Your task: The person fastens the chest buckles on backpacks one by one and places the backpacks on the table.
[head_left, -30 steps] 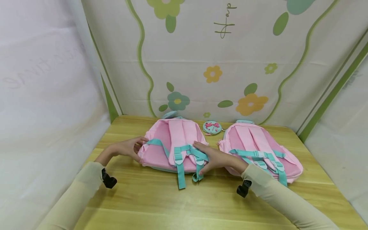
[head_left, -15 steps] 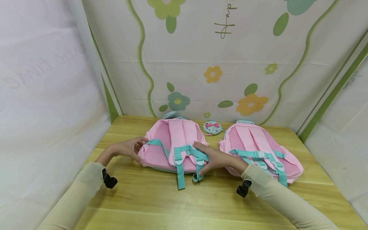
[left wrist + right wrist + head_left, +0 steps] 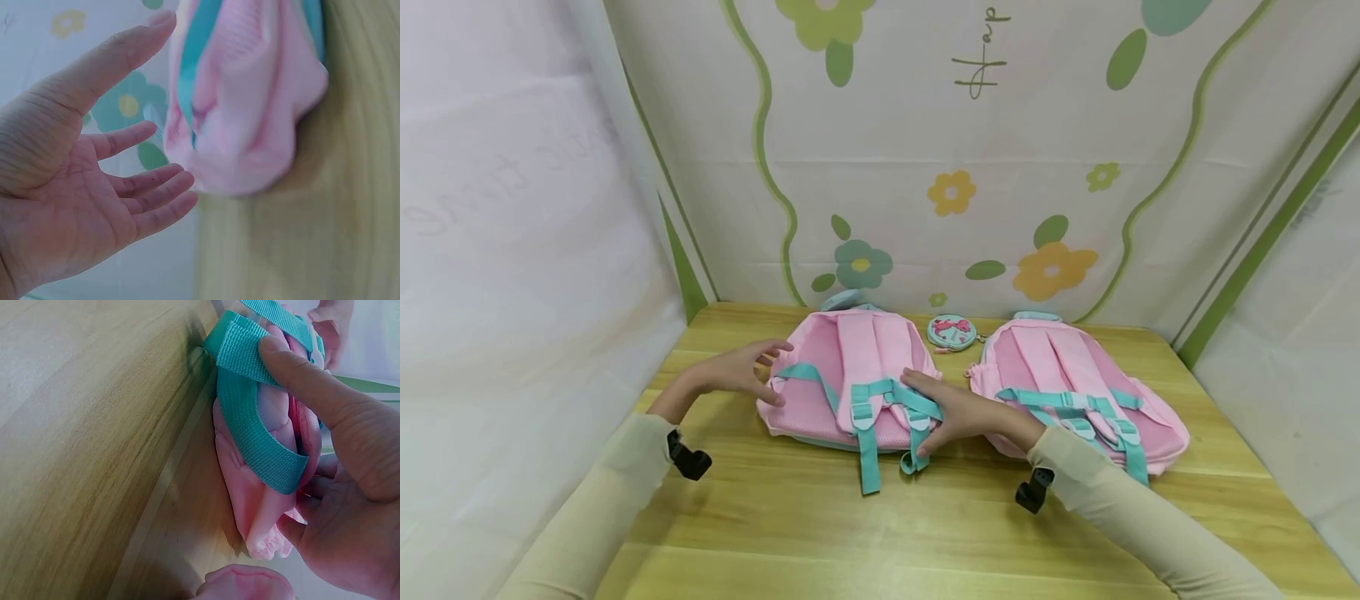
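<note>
A pink backpack [image 3: 808, 417] with teal straps lies back panel up on the left half of the table. Beside its left edge my left hand [image 3: 733, 371] is spread, and the left wrist view shows a gap between its fingers and the pink side [image 3: 244, 156]. My right hand [image 3: 966, 412] holds the backpack's right side. In the right wrist view its thumb lies on a teal strap [image 3: 250, 419], while the other fingers bend against the pink side and are partly hidden.
A second pink backpack [image 3: 1093, 375] lies to the right, partly behind the right forearm. Between the bags sits a round teal pouch [image 3: 952, 332] with a pink design. Printed cloth walls [image 3: 880, 200] enclose the wooden table [image 3: 820, 525].
My left hand has let go of the backpack's left side and moved slightly up from it. The right hand and both bags stay nearly in place; the head view shifts a little.
</note>
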{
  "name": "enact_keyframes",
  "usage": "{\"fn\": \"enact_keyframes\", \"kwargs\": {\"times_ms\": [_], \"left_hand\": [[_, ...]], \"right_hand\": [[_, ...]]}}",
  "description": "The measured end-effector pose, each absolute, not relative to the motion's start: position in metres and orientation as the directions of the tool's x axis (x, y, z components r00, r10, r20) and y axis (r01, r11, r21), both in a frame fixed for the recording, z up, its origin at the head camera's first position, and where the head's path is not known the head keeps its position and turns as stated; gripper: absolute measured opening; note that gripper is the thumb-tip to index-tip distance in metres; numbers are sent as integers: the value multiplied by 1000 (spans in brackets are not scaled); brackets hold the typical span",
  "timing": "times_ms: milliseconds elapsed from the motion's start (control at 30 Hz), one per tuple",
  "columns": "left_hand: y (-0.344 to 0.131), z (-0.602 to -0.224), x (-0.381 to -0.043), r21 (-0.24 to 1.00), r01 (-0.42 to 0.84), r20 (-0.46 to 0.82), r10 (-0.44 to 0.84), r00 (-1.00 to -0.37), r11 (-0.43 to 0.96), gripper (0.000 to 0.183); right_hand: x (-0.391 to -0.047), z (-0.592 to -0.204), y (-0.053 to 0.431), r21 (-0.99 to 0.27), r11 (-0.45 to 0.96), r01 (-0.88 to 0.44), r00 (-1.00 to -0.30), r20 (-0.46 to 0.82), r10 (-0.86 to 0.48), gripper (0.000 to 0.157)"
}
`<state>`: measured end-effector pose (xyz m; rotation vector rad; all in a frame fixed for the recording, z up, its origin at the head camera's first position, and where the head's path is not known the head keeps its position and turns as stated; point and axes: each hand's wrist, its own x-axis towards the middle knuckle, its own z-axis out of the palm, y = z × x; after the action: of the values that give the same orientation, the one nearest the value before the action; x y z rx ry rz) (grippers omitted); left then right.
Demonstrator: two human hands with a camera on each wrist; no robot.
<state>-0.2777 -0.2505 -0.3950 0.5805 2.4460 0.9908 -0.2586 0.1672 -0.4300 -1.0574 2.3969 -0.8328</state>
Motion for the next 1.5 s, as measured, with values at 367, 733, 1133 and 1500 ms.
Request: {"fn": "enact_keyframes", "kwargs": {"times_ms": [367, 733, 1133, 1500], "left_hand": [[-202, -370, -281, 687, 406, -69, 611, -789, 602, 71], [-141, -370, -279, 672, 493, -52, 700, -713, 552, 50], [-114, -378, -280, 668, 495, -99, 726, -681, 556, 48], [-99, -390, -283, 633, 553, -45, 738, -673, 543, 43]], "right_hand": [[-259, -430, 166, -652, 529, -543, -630, -100, -770, 117], [-259, -430, 166, -646, 541, -538, -638, -106, -762, 117], [-257, -428, 166, -642, 556, -527, -647, -121, -753, 117], [-256, -426, 165, -650, 538, -537, -635, -108, -765, 116]]}}
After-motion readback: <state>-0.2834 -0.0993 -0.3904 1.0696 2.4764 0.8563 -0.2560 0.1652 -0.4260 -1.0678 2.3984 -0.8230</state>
